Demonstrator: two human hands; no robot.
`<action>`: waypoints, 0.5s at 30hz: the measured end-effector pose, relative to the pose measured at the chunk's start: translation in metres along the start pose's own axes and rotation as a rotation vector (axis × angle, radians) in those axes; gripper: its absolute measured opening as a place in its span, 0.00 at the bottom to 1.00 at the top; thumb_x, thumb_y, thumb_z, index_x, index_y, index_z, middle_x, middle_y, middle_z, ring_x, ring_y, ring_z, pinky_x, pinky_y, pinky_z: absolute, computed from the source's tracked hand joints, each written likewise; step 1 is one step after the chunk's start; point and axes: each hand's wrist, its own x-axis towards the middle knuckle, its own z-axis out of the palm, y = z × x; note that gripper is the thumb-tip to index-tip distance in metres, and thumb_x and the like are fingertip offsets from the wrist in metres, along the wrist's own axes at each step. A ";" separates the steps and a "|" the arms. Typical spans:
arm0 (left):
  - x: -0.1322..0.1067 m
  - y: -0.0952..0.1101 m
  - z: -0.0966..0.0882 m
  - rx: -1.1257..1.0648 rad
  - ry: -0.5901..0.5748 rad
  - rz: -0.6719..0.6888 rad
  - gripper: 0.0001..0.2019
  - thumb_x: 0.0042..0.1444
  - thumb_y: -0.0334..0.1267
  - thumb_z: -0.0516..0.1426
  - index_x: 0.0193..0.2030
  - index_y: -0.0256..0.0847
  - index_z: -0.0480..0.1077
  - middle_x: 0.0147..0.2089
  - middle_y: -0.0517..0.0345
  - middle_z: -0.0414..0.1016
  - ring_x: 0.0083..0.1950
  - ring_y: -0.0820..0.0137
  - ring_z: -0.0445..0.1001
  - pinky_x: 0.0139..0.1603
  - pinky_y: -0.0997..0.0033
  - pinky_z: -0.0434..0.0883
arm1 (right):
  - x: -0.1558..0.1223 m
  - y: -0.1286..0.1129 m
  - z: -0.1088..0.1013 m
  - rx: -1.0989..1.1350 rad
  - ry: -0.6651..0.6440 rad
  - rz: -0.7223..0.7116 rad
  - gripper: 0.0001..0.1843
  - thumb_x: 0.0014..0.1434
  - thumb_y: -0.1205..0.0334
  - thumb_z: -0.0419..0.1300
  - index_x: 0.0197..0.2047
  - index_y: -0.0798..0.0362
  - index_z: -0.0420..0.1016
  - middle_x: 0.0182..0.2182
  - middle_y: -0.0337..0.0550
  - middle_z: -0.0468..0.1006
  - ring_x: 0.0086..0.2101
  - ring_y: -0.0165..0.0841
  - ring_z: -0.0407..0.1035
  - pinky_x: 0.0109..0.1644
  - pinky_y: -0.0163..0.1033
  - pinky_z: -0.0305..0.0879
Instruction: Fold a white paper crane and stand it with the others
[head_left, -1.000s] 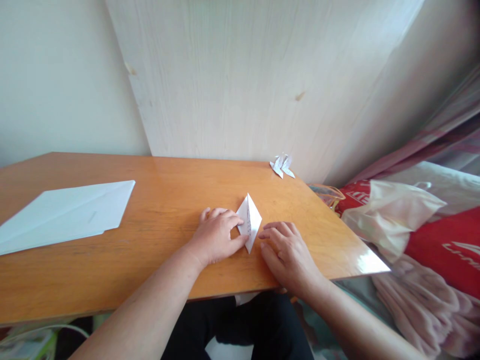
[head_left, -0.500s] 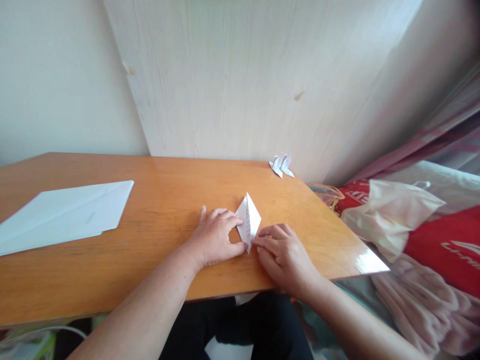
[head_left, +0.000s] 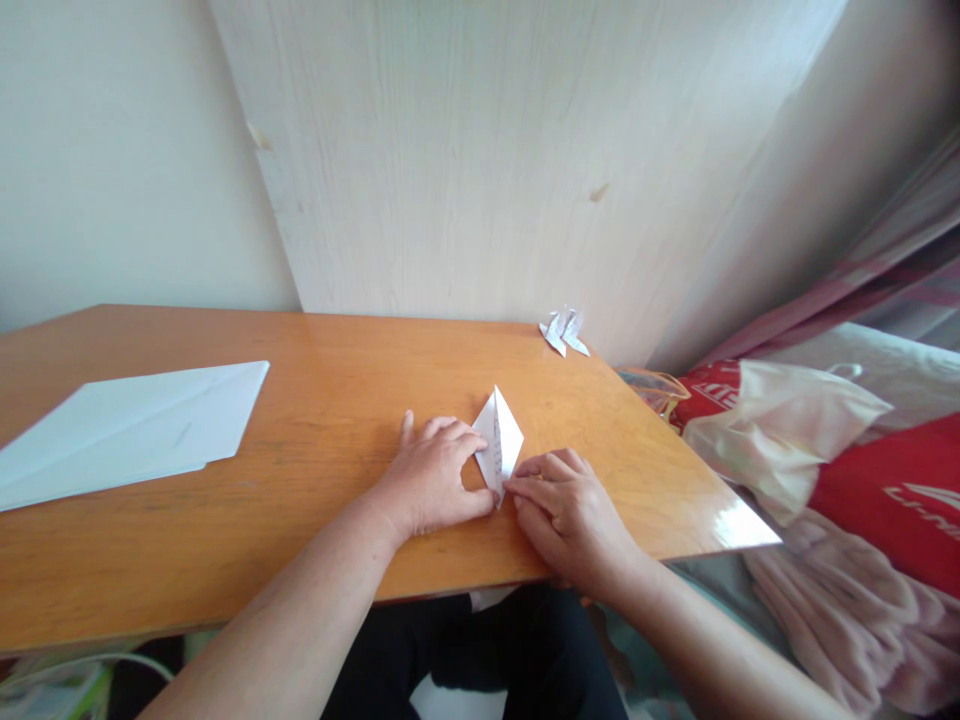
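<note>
Fingers of the left hand [head_left: 437, 483], spread apart, touch the left edge and near tip of the folded paper [head_left: 498, 440], while the right hand [head_left: 564, 508], curled, grip unclear, meets its near right edge, the long axis pointing away between them.

The tabletop [head_left: 322, 400] is orange-brown wood with a smooth, varnished gloss, bright at its near right corner. The folded piece [head_left: 510, 432] is white paper, matt and crisply creased, and the stack of sheets [head_left: 161, 415] is smooth matt paper too. Behind stands a pale wood-grained panel [head_left: 450, 160] with a faint sheen. The white bag [head_left: 787, 430], blurred at the side, is probably thin, crinkled plastic, and the pink blanket [head_left: 825, 600] is soft, plush cloth
</note>
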 end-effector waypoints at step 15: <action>0.000 0.000 -0.002 -0.002 -0.012 0.006 0.27 0.50 0.55 0.63 0.55 0.50 0.72 0.58 0.52 0.74 0.65 0.45 0.63 0.69 0.25 0.39 | 0.001 -0.004 -0.002 -0.057 -0.067 -0.007 0.12 0.63 0.69 0.59 0.44 0.46 0.82 0.42 0.44 0.80 0.43 0.41 0.68 0.49 0.49 0.64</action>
